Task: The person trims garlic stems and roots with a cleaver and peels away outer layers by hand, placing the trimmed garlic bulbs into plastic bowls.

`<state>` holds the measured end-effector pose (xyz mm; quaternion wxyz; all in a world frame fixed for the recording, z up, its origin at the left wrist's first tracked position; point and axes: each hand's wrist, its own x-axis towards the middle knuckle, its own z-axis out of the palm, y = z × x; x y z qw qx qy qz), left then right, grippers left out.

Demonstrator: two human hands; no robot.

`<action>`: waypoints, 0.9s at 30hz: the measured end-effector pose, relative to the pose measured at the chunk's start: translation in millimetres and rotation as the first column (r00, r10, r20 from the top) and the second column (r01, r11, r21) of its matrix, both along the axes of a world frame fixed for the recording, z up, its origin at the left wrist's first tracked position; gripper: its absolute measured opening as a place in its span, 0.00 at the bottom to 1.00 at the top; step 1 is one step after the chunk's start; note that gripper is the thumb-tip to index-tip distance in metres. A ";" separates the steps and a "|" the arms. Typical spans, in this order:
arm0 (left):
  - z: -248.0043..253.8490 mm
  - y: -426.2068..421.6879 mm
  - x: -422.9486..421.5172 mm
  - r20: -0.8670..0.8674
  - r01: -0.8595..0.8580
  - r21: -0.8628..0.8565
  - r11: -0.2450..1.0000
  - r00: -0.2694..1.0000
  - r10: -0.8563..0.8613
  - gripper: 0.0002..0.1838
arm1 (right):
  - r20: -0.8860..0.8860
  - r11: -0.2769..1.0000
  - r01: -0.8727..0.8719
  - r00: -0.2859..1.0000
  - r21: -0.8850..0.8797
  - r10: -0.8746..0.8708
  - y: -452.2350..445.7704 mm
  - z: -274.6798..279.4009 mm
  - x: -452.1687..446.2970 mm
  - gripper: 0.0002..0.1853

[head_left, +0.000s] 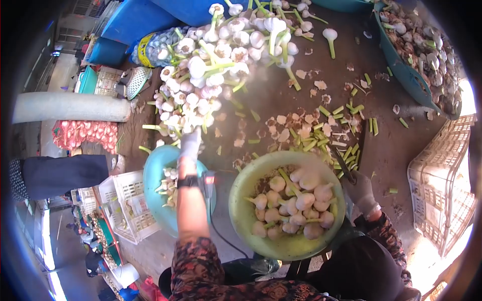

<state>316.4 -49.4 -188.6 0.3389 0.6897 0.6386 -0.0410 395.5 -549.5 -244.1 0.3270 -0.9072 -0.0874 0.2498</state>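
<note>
My left hand (190,144), in a pale glove, reaches to the lower edge of a large heap of garlic bulbs (196,95) with green stems; its fingers are hidden among the bulbs. In my right hand (360,190), also gloved, is a dark-handled cutting tool (343,163), pointing up and left over cut green stems (317,140). Between my hands stands a yellow-green basin (241,220) holding garlic bulbs. Below my left hand a blue basin (152,183) holds a few smaller bulbs, partly covered by my forearm.
At the upper right is a teal tub (401,75) full of garlic. White crates stand at right (437,185) and left (133,205). Blue containers (140,25) and a red net sack (85,135) lie at upper left. Another person's dark-clothed leg (65,176) is at left.
</note>
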 end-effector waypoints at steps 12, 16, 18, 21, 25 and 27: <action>5.3 -121.4 -14.4 0.675 0.399 -0.687 0.607 0.659 0.331 0.17 | -0.225 0.987 -0.028 0.972 0.158 0.064 45.7 33.0 37.6 0.15; 29.8 -199.3 -7.7 0.826 0.751 -0.541 0.379 0.560 0.070 0.28 | 0.203 0.851 -0.506 0.856 0.137 0.476 76.4 60.0 42.2 0.14; 37.7 -226.2 2.5 0.878 0.735 -0.417 0.535 0.478 0.027 0.26 | 0.172 0.870 -0.483 0.869 0.094 0.464 80.8 83.9 32.5 0.14; 31.1 -237.0 7.5 0.796 0.722 -0.372 0.583 0.571 -0.200 0.24 | 0.172 0.884 -0.454 0.885 0.112 0.432 70.5 95.9 27.4 0.12; 2.1 -243.6 2.7 0.733 0.818 0.060 0.572 0.352 -0.581 0.22 | 0.232 0.886 -0.449 0.880 0.115 0.415 57.1 113.9 27.3 0.10; 11.5 -259.9 1.7 0.874 0.751 0.030 0.660 0.301 -0.382 0.27 | 0.313 0.823 -0.552 0.812 0.138 0.492 49.0 129.2 28.5 0.11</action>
